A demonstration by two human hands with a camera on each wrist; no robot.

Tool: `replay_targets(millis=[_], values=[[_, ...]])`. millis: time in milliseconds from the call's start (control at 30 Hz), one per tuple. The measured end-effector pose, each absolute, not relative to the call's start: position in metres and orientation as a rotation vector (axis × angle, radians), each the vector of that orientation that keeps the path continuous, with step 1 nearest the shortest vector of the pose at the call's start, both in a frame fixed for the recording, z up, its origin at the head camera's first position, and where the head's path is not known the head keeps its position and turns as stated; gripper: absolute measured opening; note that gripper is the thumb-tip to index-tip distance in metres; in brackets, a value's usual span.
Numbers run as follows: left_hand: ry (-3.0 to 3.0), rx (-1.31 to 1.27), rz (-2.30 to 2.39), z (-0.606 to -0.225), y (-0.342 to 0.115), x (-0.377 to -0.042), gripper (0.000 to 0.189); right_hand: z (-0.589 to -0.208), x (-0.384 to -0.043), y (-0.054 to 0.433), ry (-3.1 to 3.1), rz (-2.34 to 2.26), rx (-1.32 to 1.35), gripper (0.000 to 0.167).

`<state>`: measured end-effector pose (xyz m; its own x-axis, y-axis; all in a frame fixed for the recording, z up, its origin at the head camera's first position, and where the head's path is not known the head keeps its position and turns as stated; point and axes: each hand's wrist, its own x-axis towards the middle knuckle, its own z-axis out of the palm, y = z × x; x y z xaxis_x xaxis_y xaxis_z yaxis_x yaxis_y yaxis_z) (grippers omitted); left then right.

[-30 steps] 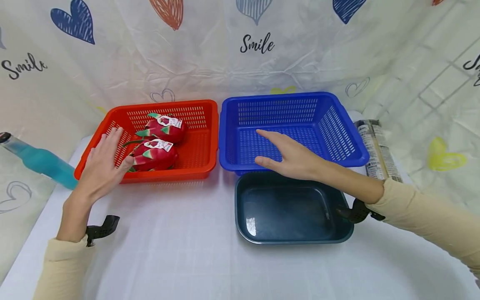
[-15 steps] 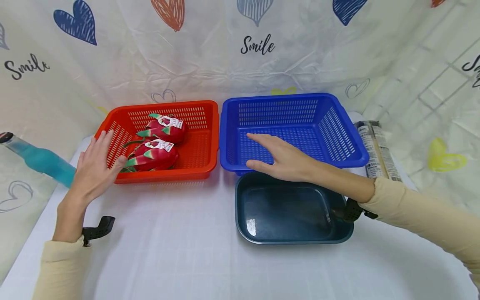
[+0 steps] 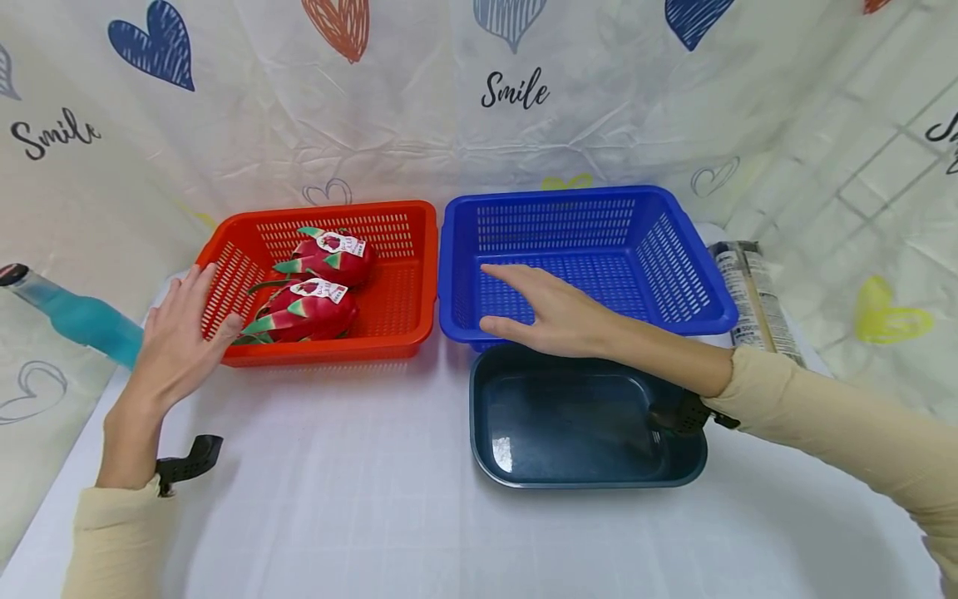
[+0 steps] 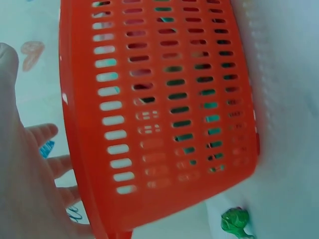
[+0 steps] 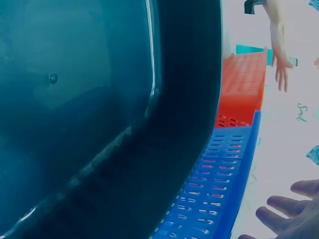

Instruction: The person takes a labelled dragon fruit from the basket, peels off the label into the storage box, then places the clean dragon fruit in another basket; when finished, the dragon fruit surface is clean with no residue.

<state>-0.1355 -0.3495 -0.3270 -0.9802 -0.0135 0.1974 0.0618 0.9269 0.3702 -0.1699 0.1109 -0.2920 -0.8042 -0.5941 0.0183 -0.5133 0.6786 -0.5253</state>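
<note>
At left, the bottle (image 3: 93, 321) could be toppled if brushed by the left hand (image 3: 174, 345), empty and outstretched like the right hand (image 3: 551, 313).

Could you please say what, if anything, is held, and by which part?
Nothing is held; the left grip is near the red basket, the right grip near the blue basket.

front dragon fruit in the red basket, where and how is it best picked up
Probably around the plump body of the front dragon fruit, coming from above through the open top of the red basket. The basket's front wall blocks the near side, and the other dragon fruit lies close behind. The green scales look thin, so likely a less secure hold.
</note>
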Motion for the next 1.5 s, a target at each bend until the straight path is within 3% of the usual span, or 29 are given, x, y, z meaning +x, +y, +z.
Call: replay_targets(millis=[1500], values=[[-2.832,0.111,-0.740,-0.347,-0.389,-0.127,0.080,-0.287,-0.180,0.048,2.663,-0.767,-1.034,0.076]])
